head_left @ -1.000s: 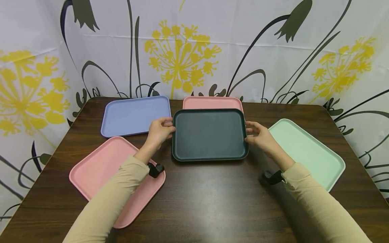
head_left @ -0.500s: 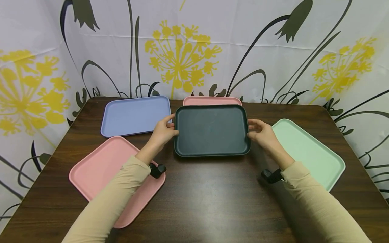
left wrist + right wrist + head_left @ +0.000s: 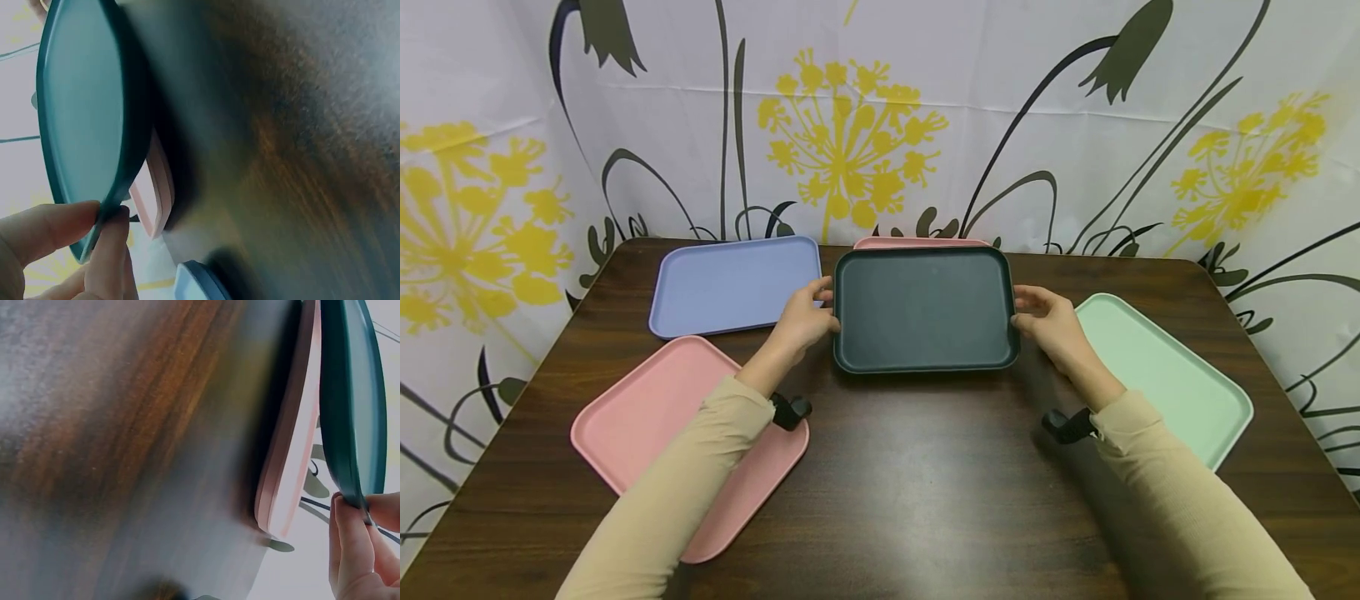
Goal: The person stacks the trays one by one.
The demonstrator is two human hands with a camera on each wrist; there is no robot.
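Between both hands is a dark green tray (image 3: 925, 310), pinched by its two short sides and raised off the table. My left hand (image 3: 801, 321) grips the left rim with thumb on top and fingers beneath, as the left wrist view shows. On the opposite rim, my right hand (image 3: 1052, 327) pinches in the same way. Behind and below the dark tray lies a pink tray (image 3: 917, 242), mostly hidden in the head view; the right wrist view shows a gap between its rim (image 3: 290, 425) and the dark tray.
A blue tray (image 3: 733, 287) lies at the back left. Another pink tray (image 3: 662, 408) lies slanted under the left forearm. At the right, a mint green tray (image 3: 1172, 375) is partly covered by the right arm. A flowered curtain (image 3: 880, 108) hangs behind the wooden table (image 3: 917, 492).
Both hands have carried the dark green tray backward and slightly to the right. It now hides more of the pink tray behind it. The other trays have stayed put.
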